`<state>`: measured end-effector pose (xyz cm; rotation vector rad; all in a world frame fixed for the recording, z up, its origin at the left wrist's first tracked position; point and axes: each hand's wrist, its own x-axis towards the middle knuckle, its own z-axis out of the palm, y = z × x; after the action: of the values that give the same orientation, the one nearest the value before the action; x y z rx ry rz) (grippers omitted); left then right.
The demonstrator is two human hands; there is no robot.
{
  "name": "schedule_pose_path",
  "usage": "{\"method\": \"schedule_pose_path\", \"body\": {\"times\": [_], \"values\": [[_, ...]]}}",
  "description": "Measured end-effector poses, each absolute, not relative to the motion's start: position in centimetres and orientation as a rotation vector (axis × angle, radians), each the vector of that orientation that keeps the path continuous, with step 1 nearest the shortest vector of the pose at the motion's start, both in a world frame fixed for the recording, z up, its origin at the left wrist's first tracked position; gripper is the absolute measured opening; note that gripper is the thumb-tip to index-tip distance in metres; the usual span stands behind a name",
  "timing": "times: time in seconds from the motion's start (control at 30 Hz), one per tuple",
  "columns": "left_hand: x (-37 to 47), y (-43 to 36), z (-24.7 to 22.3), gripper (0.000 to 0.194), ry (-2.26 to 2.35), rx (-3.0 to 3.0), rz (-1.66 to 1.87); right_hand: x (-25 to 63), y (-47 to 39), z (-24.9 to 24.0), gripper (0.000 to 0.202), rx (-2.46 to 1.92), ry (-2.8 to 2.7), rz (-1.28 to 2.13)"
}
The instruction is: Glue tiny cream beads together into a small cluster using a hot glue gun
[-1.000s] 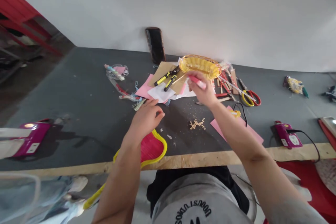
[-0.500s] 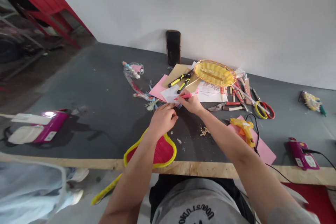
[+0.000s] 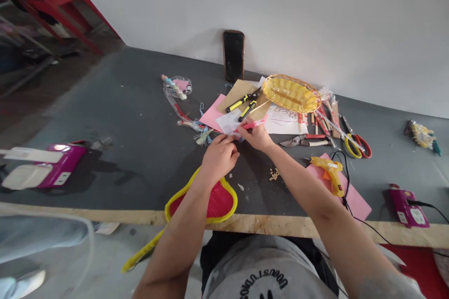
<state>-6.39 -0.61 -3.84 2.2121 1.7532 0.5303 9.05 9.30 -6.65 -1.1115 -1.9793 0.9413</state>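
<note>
here, on the dark grey table (image 3: 140,159) by a pale wall (image 3: 315,32), the right hand (image 3: 257,136) clamps a pink pen (image 3: 253,124).

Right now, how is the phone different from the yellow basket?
The phone is a dark rectangle, but the basket is a yellow oval. The phone stands up, leaning on the wall, while the basket lies low with its open side up. The phone has a smooth, flat front; the basket is hollow, with a woven rim. Both are near the back of the table, and nobody is holding either one.
</note>
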Motion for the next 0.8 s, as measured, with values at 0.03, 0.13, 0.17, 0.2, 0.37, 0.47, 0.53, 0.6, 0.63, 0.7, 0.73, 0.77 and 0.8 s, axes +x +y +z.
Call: {"method": "schedule_pose_path", "body": {"times": [0.03,0.13,0.17,0.2,0.37,0.47,0.53,0.6,0.63,0.7,0.73,0.77,0.8], "values": [[-6.39,-0.62,-3.82,0.015,1.744,2.205,0.535,9.07,9.25,-6.59,0.015,-1.114,-1.979,0.939],[-6.39,-0.63,-3.72,0.015,1.732,2.171,0.548,9.16,9.13,-6.41,0.015,-1.118,-1.992,0.969],[-6.39,-0.63,-3.68,0.015,1.732,2.162,0.549,9.2,9.12,-6.38,0.016,-1.127,-1.998,0.975],[-6.38,-0.63,-3.63,0.015,1.736,2.157,0.546,9.23,9.11,-6.35,0.016,-1.137,-2.001,0.971],[-6.29,-0.68,-3.27,0.014,1.758,2.161,0.505,9.34,9.34,-6.33,0.014,-1.148,-1.998,0.921],[-6.24,-0.68,-3.14,0.014,1.76,2.16,0.491,9.45,9.58,-6.31,0.018,-1.117,-1.974,0.929],[-6.22,-0.68,-3.15,0.014,1.765,2.161,0.494,9.46,9.7,-6.34,0.02,-1.073,-1.949,0.93],[-6.21,-0.68,-3.2,0.015,1.763,2.167,0.504,9.38,9.74,-6.43,0.018,-1.03,-1.952,0.928],[-6.21,-0.68,-3.24,0.015,1.76,2.172,0.509,9.32,9.73,-6.48,0.017,-1.02,-1.962,0.928],[-6.22,-0.71,-3.33,0.017,1.76,2.18,0.519,9.19,9.67,-6.58,0.015,-1.01,-1.977,0.93],[-6.23,-0.73,-3.39,0.017,1.765,2.181,0.524,9.14,9.63,-6.6,0.015,-1.008,-1.979,0.93],[-6.25,-0.74,-3.46,0.017,1.772,2.179,0.529,9.12,9.58,-6.61,0.016,-1.004,-1.979,0.93],[-6.26,-0.76,-3.53,0.017,1.776,2.174,0.538,9.12,9.55,-6.61,0.016,-1.0,-1.981,0.93]]}}
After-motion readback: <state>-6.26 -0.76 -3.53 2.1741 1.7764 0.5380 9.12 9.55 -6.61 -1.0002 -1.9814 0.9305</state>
